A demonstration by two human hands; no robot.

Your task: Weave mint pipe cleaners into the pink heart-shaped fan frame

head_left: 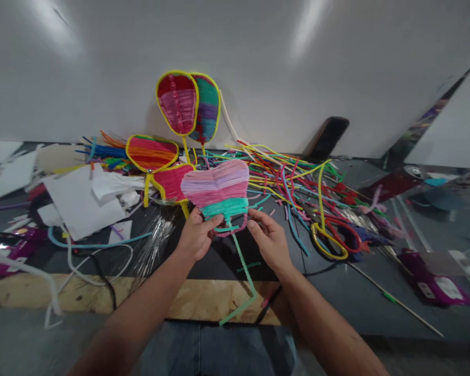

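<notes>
A wing-like pipe-cleaner piece [219,183], banded in pale pink, lilac, deeper pink and turquoise, is held up in front of me. My left hand [198,232] pinches its lower left side, the thumb lying over the turquoise rows. At the lower right, the fingertips of my right hand [270,237] close around the bare pink edge, partly hiding the contact. The lower part of the frame has an unfilled gap. From the middle of the piece a green pipe cleaner [245,266] hangs down, bent near its end.
Finished pipe-cleaner shapes with yellow rims, one red and pink [178,104], lean on the wall. Loose pipe cleaners [282,177] cover the back right. Yellow-and-red-handled scissors [329,243], a phone [329,136], white paper [82,198], a purple glue gun [434,277] and a thin stick [395,300] lie around.
</notes>
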